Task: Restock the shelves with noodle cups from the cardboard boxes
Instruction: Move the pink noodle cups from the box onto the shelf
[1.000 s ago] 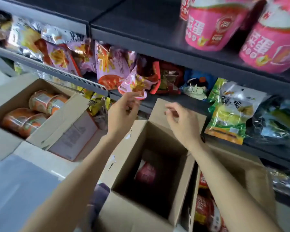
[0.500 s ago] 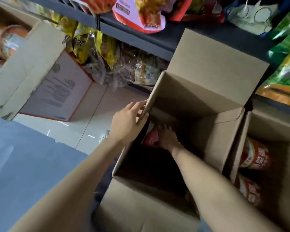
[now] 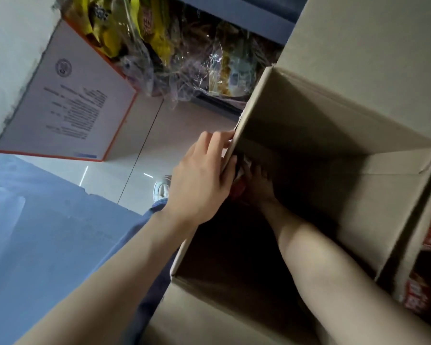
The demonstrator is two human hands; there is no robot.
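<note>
Two hands busy: left hand (image 3: pixel 199 180) grips box (image 3: pixel 334 150) wall, right hand (image 3: pixel 256 185) deep inside at red cup (image 3: pixel 238 189), grip unclear; next we lift it out

Open cardboard box (image 3: pixel 321 135), flaps up. One red noodle cup (image 3: pixel 238 189) low inside, partly hidden, against the fingers (image 3: pixel 255 175).

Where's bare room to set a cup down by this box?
Bare floor tile between the printed carton and the open box. Crowded: bagged snacks on the low shelf; both hands at the box's left wall.
</note>
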